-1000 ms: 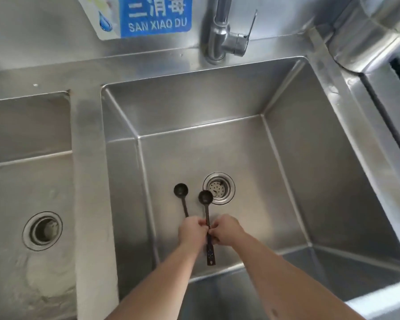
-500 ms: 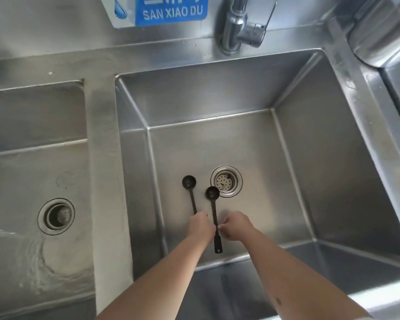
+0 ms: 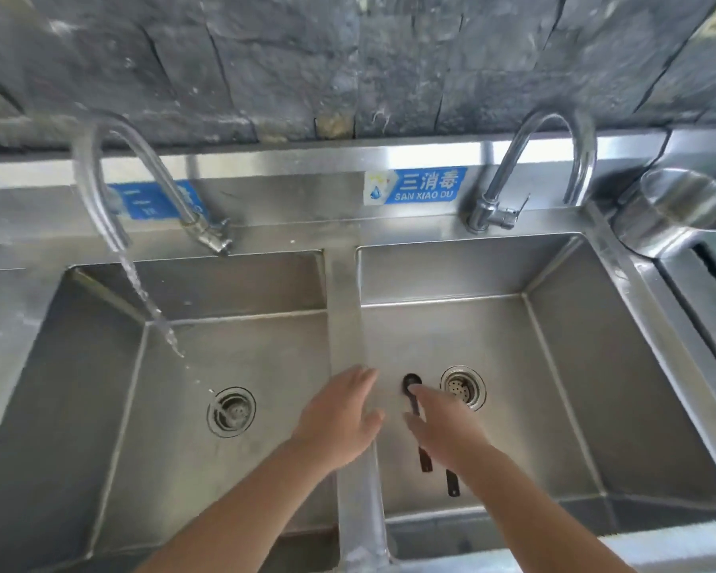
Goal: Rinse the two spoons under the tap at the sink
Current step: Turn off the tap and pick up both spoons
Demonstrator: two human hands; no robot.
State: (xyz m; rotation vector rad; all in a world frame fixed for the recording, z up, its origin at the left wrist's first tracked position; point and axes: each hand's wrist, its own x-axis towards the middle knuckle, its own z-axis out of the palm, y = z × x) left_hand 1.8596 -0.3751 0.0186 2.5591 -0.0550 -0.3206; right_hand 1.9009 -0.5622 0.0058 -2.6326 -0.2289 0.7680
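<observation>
Two black spoons lie in the right basin (image 3: 554,407) of a steel double sink. One spoon (image 3: 411,383) shows its round bowl beside the drain (image 3: 463,386). Of the other spoon (image 3: 452,485) only the handle end shows; the rest is hidden under my right hand (image 3: 443,432). That hand hovers over both with fingers spread, holding nothing. My left hand (image 3: 340,419) is open above the divider (image 3: 344,316) between the basins. The left tap (image 3: 100,179) runs a thin stream (image 3: 141,291) into the left basin (image 3: 100,407). No water comes from the right tap (image 3: 546,159).
A steel pot (image 3: 678,208) stands on the ledge at the back right. The left basin has its own drain (image 3: 231,411). A blue label (image 3: 416,186) is stuck on the backsplash, below a dark stone wall.
Both hands have let go of the spoons and opened; the spoons now lie in the right basin. The left hand moved left over the divider. The view tilted up, showing both taps.
</observation>
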